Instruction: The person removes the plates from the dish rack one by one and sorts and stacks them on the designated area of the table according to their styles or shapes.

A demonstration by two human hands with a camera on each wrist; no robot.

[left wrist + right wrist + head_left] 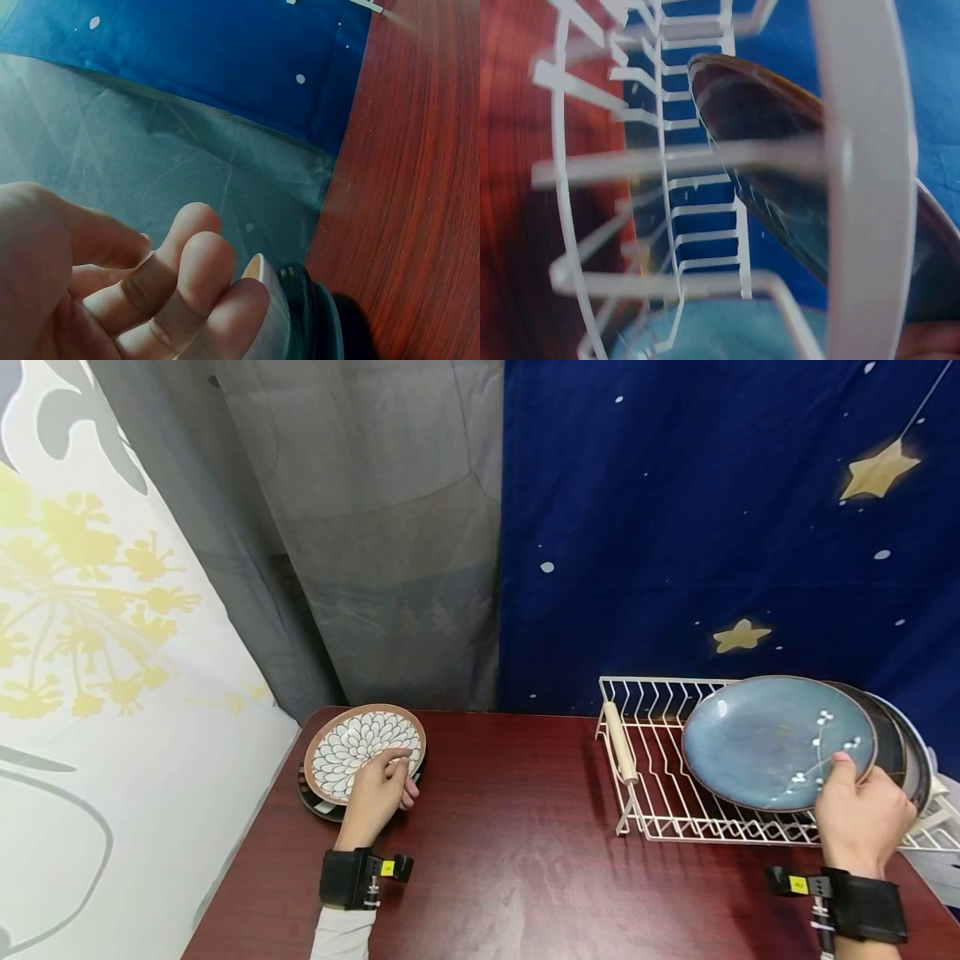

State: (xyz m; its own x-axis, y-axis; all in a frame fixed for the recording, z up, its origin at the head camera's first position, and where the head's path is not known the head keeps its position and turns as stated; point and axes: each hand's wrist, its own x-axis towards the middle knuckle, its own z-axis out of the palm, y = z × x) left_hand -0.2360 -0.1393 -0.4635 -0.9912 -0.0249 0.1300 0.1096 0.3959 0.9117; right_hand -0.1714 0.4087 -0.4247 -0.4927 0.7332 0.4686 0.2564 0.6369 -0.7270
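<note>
Blue plate (757, 747), white blossom sprig on its right part: at the right part of the wire rack (727, 842), tilted, face toward the head camera. Right hand (862, 822) grips its lower right edge, thumb on the face. Can't tell whether the plate's weight is on the wires or in the hand. Behind it, further right in the rack: dark plate (885, 722) and a pale-rimmed dish (917, 731), both partly hidden.

Rack: white wire, wooden handle (620, 743) on the left end. Right wrist view is mostly blurred rack wires up close.

Left hand (382, 789): released, fingers loosely bent, nothing held. Sits in front of the petal-pattern plate (341, 752), brown rim, overlapping its lower right; contact unclear. That plate lies on top of dark dishes (328, 322) at the table's far left corner, well apart from the rack.

Table (510, 793): red-brown wood grain. Both wrists carry black straps (343, 878) with small camera mounts; white sleeve (342, 935) on the left arm.

Backdrop: grey curtain (382, 527) centre-left, blue curtain (660, 527) with stars on the right, white cloth (112, 643) with yellow flower print far left.
</note>
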